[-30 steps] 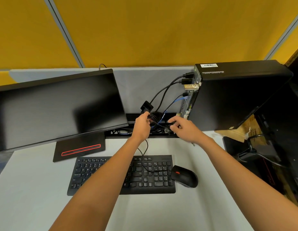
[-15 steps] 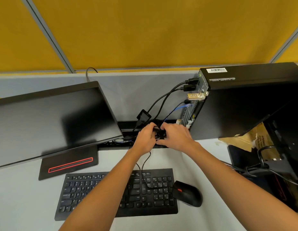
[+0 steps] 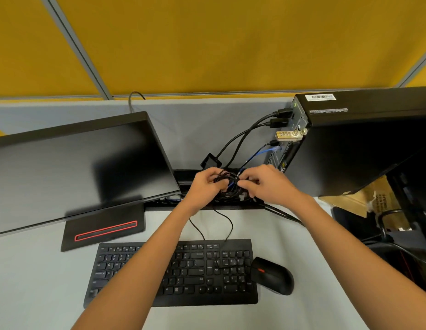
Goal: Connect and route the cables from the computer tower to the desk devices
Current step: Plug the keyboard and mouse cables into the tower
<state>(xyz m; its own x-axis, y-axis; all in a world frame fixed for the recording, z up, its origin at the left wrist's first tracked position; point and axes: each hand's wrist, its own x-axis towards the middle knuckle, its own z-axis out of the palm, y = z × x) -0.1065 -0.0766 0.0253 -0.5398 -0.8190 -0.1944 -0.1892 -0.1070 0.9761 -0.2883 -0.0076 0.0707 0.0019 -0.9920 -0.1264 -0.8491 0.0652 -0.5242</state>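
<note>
Item: coiled black cable bundle, over cable tray slot at desk rear edge, beside computer tower. Left hand, right hand: fingers pinch coil from both sides, likely gathering slack for tidy routing. Leads run forward to keyboard, mouse.

The hands cover the middle of the cable bundle, so the grip is unclear. The computer tower and monitor are cut by the edges. Keyboard letters are blurred.
</note>
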